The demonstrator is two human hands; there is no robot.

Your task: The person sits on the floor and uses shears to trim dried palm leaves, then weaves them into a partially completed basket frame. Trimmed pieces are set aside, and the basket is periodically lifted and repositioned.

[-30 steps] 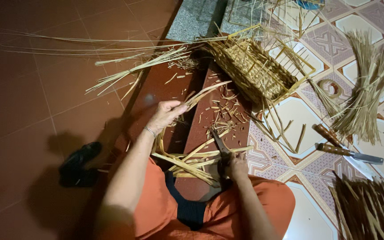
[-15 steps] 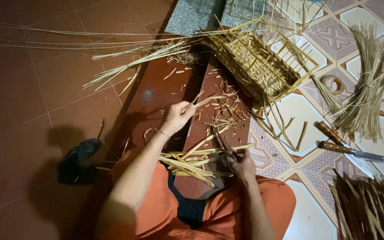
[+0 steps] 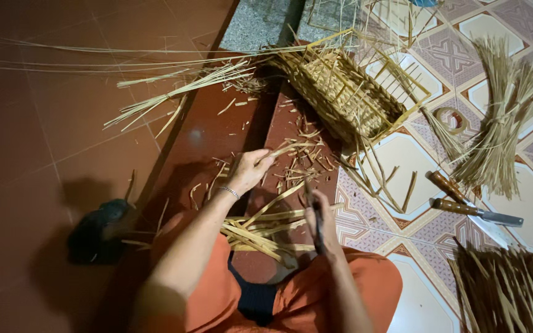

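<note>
The left hand (image 3: 249, 171) pinches one bamboo strip (image 3: 291, 148), its length running toward two o'clock. The right hand (image 3: 321, 221) (at four o'clock, nearer the body) is closed around a dark knife (image 3: 313, 206).

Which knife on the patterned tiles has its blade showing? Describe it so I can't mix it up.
Start at the unfinished woven basket at top centre, then drop to the patterned floor tiles at its lower right. Two wooden-handled tools lie there side by side; take the lower knife, whose bare metal blade points right, not the upper tool, which shows only its handle.
</note>
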